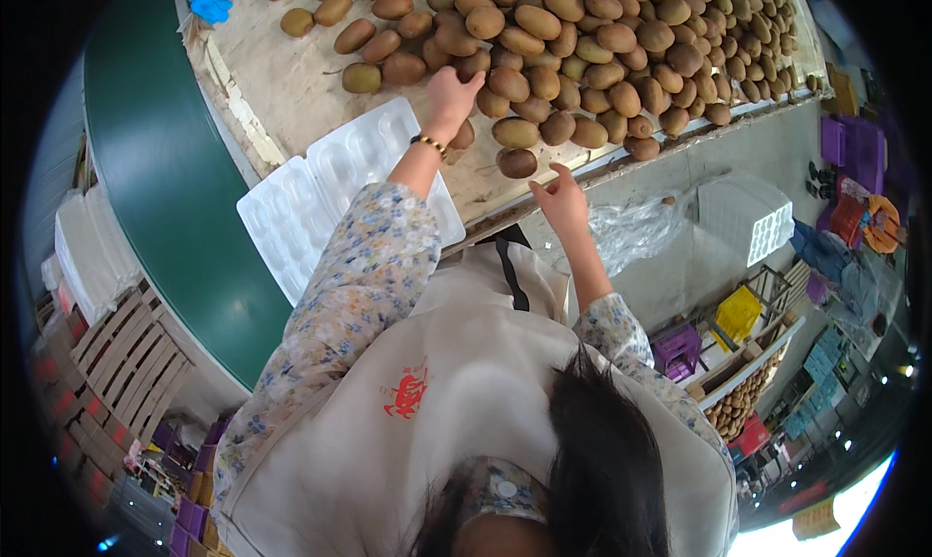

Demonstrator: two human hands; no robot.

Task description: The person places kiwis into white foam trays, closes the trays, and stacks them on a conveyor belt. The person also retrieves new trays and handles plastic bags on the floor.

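Note:
A heap of brown kiwifruit point(539, 22) covers much of the wooden sorting table point(291, 84) before me. My left hand point(453, 98) reaches to the heap's near-left side, its fingertips at a kiwifruit point(473, 63); whether they grip it is not clear. Another kiwifruit point(462, 135) is partly hidden by my left wrist. My right hand point(564, 202) is at the table's front edge, thumb and fingers apart, holding nothing. Just beyond its fingertips lies a single dark kiwifruit point(517, 163). A white plastic tray point(357, 146) with moulded hollows lies partly under my left forearm, no fruit visible in it.
A green conveyor belt point(175, 215) curves past on the left, and the tray's left part overhangs it. A blue-gloved hand point(211, 2) of another person shows at the far left. Stacked white trays point(743, 215) and clear plastic film point(633, 226) are on the floor at right.

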